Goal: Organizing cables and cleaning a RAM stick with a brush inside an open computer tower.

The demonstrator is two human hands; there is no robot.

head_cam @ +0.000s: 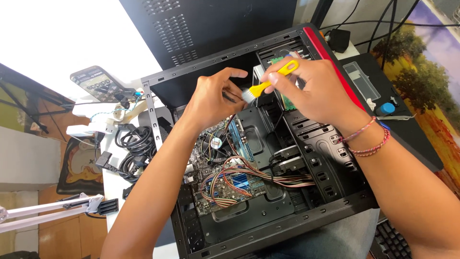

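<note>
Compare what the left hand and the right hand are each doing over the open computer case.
The right hand grips a yellow-handled brush; the left hand holds no brush and pinches something small and dark by the bristles. The right wrist wears beaded bracelets; the left wrist is bare. The right arm comes in from the case's right side, the left from its left. Both hover inside the computer case, above the motherboard.

You are at a home repair bench, not a shop floor. An opened PC case [268, 144] lies on its side on a white desk [57, 43], its motherboard [225, 172] and ribbon wires [249, 175] bare. Coiled power cables [136, 146], a power strip [103, 112] and a phone [98, 82] crowd the desk's edge. A keyboard [390, 240] sits at the lower right, and a landscape print [426, 72] hangs behind.
</note>
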